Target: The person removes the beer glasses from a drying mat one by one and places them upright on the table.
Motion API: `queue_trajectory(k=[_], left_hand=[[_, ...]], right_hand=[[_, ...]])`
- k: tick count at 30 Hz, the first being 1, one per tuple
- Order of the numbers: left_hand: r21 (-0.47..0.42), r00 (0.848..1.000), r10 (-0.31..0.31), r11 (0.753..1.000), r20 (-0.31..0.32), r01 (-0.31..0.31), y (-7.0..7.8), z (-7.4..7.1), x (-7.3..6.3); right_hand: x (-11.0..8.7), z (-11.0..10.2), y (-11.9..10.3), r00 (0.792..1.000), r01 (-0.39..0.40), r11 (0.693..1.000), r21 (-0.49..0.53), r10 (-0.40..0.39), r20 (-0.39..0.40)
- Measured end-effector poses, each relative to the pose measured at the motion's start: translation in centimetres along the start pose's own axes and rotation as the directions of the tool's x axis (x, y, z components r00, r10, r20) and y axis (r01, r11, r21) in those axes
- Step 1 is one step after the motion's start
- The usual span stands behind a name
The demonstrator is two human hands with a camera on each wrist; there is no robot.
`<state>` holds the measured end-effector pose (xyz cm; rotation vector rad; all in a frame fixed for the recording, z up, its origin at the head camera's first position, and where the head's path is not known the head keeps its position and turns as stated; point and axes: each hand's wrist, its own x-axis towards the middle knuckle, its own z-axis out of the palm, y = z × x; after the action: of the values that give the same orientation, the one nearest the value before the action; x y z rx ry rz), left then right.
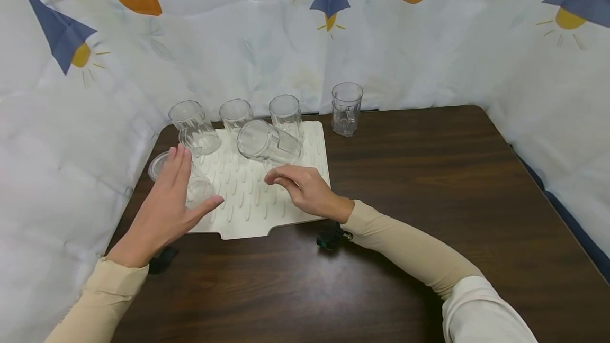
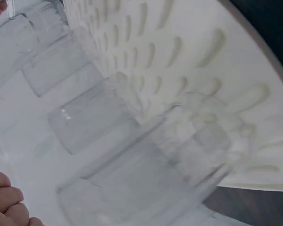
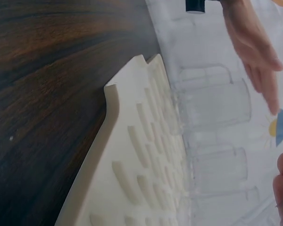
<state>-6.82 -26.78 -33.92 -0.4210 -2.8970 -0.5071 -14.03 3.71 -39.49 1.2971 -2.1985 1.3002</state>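
Sideways, mug (image 1: 270, 143) in right hand (image 1: 307, 188)

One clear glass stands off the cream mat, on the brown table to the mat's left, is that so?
Not quite: the clear glass does stand off the cream mat, on the brown table, but to the mat's right, as the head view shows.

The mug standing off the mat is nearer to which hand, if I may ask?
Right. The right hand is in front of the mug, slightly to its left; the left hand is farther left.
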Motion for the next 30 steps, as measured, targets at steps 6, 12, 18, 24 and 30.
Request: queue_trajectory(k=[6,12,18,24,30], left_hand=[[0.009,0.997,0.072,0.997,-0.041,-0.072,1.0,-0.3,0.7],[-0.03,0.995,0.09,0.995,-0.04,-0.091,1.7,0.4,1.4],[-0.065,0.994,0.095,0.993,-0.058,-0.099,2.5,1.1,2.4],[-0.124,0.99,0.111,0.985,-0.091,-0.121,3.4,1.8,3.5],[-0.192,0.981,0.121,0.97,-0.152,-0.15,3.9,2.5,4.1]], right_hand=[[0.0,-1.0,0.3,1.0,0.026,0.999,-0.034,-0.026,-0.004],[0.0,-1.8,0.1,0.999,0.043,0.996,-0.074,-0.042,0.018],[0.0,-2.3,-0.1,0.996,0.091,0.989,-0.12,-0.087,0.034],[0.0,-2.7,-0.4,0.986,0.167,0.974,-0.155,-0.162,0.047],[0.0,-3.1,-0.7,0.976,0.215,0.956,-0.199,-0.207,0.061]])
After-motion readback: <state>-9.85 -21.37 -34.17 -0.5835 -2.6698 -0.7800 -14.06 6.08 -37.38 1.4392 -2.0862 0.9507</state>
